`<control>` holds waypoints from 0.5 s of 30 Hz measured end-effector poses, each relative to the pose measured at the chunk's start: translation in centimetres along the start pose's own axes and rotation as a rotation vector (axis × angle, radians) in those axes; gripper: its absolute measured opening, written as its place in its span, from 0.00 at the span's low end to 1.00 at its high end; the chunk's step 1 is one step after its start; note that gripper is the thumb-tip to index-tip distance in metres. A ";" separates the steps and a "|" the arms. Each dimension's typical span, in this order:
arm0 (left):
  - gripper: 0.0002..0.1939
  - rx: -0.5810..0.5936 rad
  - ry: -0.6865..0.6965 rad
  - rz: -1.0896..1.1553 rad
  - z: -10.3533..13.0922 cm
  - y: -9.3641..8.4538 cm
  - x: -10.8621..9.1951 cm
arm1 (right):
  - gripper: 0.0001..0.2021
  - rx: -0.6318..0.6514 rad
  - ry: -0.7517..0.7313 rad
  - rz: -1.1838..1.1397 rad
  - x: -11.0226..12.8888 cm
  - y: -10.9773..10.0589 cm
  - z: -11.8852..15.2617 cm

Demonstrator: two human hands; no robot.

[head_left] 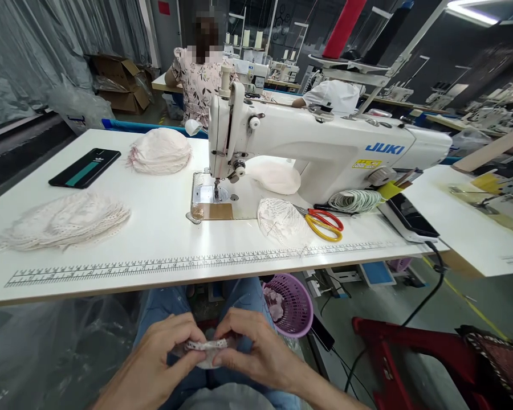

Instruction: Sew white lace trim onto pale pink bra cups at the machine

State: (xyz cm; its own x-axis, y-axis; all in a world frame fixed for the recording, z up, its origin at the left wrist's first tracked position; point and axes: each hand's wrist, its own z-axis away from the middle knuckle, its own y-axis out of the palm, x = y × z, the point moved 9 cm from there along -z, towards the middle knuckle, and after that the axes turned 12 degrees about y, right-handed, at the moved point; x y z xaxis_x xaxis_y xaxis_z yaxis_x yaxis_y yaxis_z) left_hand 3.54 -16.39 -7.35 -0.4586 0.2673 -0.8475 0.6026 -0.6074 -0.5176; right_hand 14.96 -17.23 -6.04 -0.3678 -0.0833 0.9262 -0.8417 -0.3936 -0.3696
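Over my lap, below the table's front edge, a small piece of white lace fabric [206, 345] is stretched between my two hands. My left hand [166, 347] pinches its left end between thumb and fingers. The right end is pinched the same way by my right hand [252, 347]. Part of the fabric is hidden behind the fingers. Above on the table stands a white sewing machine [325, 136]. A white lace piece [282, 222] lies in front of it, with red and yellow handled scissors [325, 224] partly over its edge.
Stacks of white fabric pieces [64, 221] and pinkish pieces [160, 151] lie at the left, near a black phone [85, 168]. A printed ruler [154, 265] runs along the table edge. A purple basket [297, 307] stands below. Another person [200, 85] sits beyond.
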 end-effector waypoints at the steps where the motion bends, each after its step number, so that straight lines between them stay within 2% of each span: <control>1: 0.13 -0.010 0.039 -0.028 0.1 -0.1 -0.4 | 0.10 -0.013 -0.031 0.034 0.4 0.0 0.0; 6: 0.10 -0.120 0.319 -0.230 0.8 -0.8 -2.4 | 0.06 -0.116 -0.188 0.259 1.8 0.1 0.5; 10: 0.12 -0.323 0.493 -0.465 2.5 -1.4 -3.2 | 0.06 -0.268 -0.349 0.390 3.0 -0.2 1.3; 15: 0.12 -0.510 0.747 -0.707 5.3 -0.5 -5.3 | 0.07 -0.367 -0.510 0.514 3.9 0.1 2.3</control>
State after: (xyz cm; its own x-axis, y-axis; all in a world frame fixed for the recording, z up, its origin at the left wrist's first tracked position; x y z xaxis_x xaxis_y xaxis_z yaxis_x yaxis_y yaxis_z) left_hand 2.20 -21.47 -2.02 -0.4003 0.9087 -0.1187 0.6372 0.1829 -0.7487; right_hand 14.34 -19.66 -2.27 -0.5927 -0.6140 0.5213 -0.7254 0.1257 -0.6768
